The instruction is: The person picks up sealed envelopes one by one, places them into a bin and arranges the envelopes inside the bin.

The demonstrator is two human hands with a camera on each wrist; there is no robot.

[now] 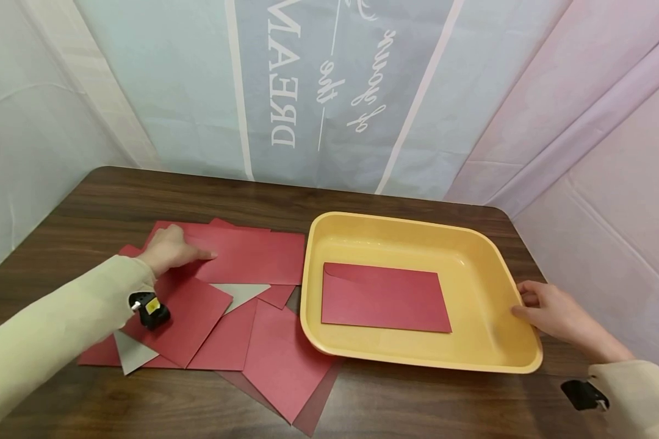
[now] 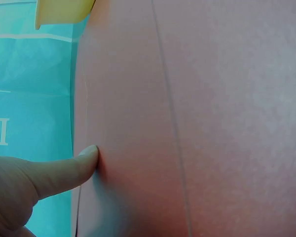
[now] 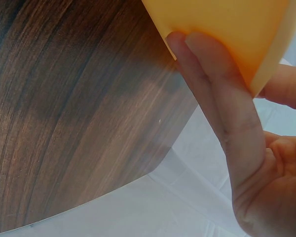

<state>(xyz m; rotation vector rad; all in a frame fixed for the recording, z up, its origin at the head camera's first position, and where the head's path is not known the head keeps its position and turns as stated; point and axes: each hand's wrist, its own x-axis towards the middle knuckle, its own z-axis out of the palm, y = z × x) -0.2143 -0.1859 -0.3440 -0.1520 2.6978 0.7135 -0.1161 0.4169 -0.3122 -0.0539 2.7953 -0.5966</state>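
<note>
Behind everything we see a pale cloth (image 1: 192, 122) with mirrored white lettering, cut off at the top. Below it stretches a dark wooden table (image 1: 165, 402), its near edge out of frame. On the right side of the table sits a yellow tray (image 1: 483, 292); our right hand (image 1: 551, 314) pinches its right rim, thumb inside the wall and fingers outside, as both the head and right wrist views show.

To the left, a loose pile of red envelopes (image 1: 260, 256) fans across the wood, the tray's left edge hiding part of it. Our left hand (image 1: 170, 249) lies on the upper left of the pile, one digit stretched along the top envelope. Its other fingers are too hidden for us to tell whether they pinch anything. The two hands are far apart, with the pile and tray between them. In the left wrist view, a blurred reddish surface crowds out nearly everything else.

A red envelope (image 1: 384, 299) lies flat in the tray; we cannot tell whether another is beneath. Grey pieces (image 1: 241, 294) peek from the pile, mostly covered. A small black camera (image 1: 152, 311) on our left wrist blocks some envelopes.
</note>
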